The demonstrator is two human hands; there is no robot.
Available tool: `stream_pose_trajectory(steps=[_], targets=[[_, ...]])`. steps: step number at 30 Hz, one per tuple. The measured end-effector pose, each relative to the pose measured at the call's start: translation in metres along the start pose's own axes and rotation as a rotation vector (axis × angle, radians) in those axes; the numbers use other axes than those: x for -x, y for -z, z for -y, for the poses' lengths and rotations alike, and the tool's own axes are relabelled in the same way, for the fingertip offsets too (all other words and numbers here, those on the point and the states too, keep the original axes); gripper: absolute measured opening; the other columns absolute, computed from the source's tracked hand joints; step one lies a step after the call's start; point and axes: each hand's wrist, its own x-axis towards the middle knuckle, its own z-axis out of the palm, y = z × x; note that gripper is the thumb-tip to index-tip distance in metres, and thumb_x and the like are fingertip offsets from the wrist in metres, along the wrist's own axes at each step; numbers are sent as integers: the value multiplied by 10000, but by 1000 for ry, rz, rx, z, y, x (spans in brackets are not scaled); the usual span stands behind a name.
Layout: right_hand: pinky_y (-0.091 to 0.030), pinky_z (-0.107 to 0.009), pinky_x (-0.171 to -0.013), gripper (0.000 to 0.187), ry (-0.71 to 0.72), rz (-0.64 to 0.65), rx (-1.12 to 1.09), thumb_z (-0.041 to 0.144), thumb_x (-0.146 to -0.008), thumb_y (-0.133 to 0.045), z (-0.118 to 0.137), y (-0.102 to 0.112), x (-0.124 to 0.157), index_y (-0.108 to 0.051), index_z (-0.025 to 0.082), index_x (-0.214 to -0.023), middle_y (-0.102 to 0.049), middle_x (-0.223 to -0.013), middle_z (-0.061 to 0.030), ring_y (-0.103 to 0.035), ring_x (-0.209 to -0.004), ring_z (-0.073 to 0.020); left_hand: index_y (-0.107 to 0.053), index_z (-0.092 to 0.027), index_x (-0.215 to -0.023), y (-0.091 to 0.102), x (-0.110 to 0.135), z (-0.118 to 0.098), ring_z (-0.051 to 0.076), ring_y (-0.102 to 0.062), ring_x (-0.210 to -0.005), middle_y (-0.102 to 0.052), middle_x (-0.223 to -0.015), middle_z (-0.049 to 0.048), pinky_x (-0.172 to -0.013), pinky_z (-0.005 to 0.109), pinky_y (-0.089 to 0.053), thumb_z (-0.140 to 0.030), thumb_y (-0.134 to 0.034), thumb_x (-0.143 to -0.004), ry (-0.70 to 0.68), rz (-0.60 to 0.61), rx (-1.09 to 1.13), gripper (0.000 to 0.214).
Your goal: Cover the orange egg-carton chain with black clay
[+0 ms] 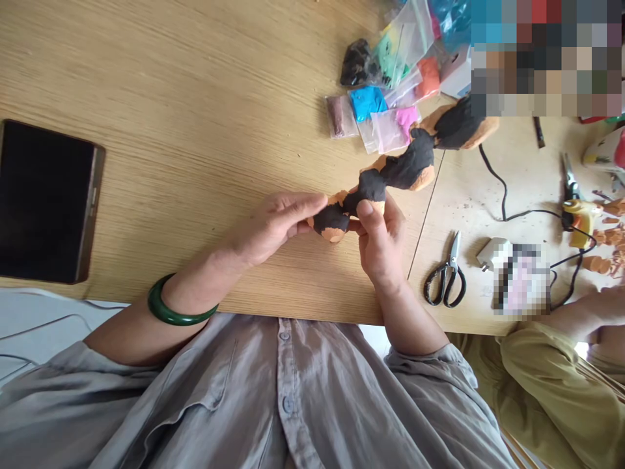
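A long, lumpy clay piece (409,161), made of several knobbly segments in orange and black, slants up to the right over the wooden table. My right hand (383,244) is closed around it near its lower end, with the thumb pressed on an orange and black segment. At the lowest, rounded segment, my left hand (273,225) closes its thumb and fingers on the side of the clay. The left fingertips are partly hidden behind the piece. Its far end reaches past the small bags of coloured clay.
Small bags of coloured clay, one of them blue (368,103), lie beyond my hands. At right are black-handled scissors (446,280), a white plug adapter (494,253), a cable and a yellow glue gun (581,218). A dark tablet (46,202) lies left. Another person sits at right.
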Motion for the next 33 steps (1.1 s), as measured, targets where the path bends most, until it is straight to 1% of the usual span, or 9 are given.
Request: stream_pose_trajectory(steps=[3,7,10,13,17,24,29,31,33], targets=[[-661,-300,-632,576,-33,52,-44,804,-865,-748,0,-2,-2,-617,270,-1036,-705,-927,5,-727,-787,-167,-810,-199,-865,1,-1,1,235,-778,-909,-827,-904,63,-845,349,-614,-696,-778,-937,-34,22,-21,503],[-655,-276,-580,570,-58,86,-45,780,-837,-799,1,-4,-2,-617,262,-988,-678,-865,19,-700,-731,-151,-750,-192,-731,-1,-3,3,189,-731,-761,-775,-763,29,-773,325,-591,-585,-900,-863,-61,-29,-85,441],[-643,-266,-546,578,-64,100,-57,787,-830,-798,-3,-3,-6,-624,257,-980,-705,-890,1,-723,-738,-159,-731,-190,-697,-5,-3,4,196,-736,-753,-760,-734,26,-785,341,-600,-573,-918,-841,-77,-72,-63,450],[-579,-242,-445,573,-106,109,-113,792,-816,-789,-7,-1,-12,-656,256,-968,-758,-932,-28,-718,-698,-159,-769,-185,-763,-7,-3,3,224,-775,-814,-792,-785,46,-816,358,-617,-640,-870,-872,-83,-29,-41,479],[-491,-237,-346,584,-158,123,-160,830,-858,-680,-8,2,-21,-688,254,-952,-786,-856,-22,-641,-559,-137,-803,-179,-851,-8,-2,1,284,-812,-921,-827,-853,87,-877,404,-652,-775,-764,-896,-54,49,19,600],[-493,-230,-364,570,-161,174,-172,819,-899,-612,-6,8,-28,-661,253,-943,-728,-749,-2,-655,-565,-145,-811,-163,-837,-12,0,1,266,-808,-931,-832,-913,96,-965,413,-637,-651,-872,-867,-153,92,-13,493],[-421,-239,-326,604,-131,206,-142,848,-875,-644,-3,14,-28,-643,244,-891,-652,-704,9,-616,-534,-140,-845,-171,-911,-16,-1,-1,255,-807,-948,-849,-930,91,-901,370,-642,-643,-875,-860,-82,60,-48,476],[-383,-226,-321,608,-102,215,-130,837,-854,-702,-2,16,-28,-664,232,-898,-669,-713,5,-619,-536,-133,-854,-165,-939,-17,-4,-3,269,-813,-962,-860,-956,106,-889,372,-647,-659,-889,-833,-38,57,-50,507],[-415,-220,-351,608,-84,220,-125,826,-855,-724,0,18,-29,-693,225,-940,-730,-774,-17,-664,-591,-142,-858,-156,-917,-18,-9,-4,261,-815,-933,-866,-967,114,-890,368,-647,-596,-949,-783,-25,51,-43,469]])
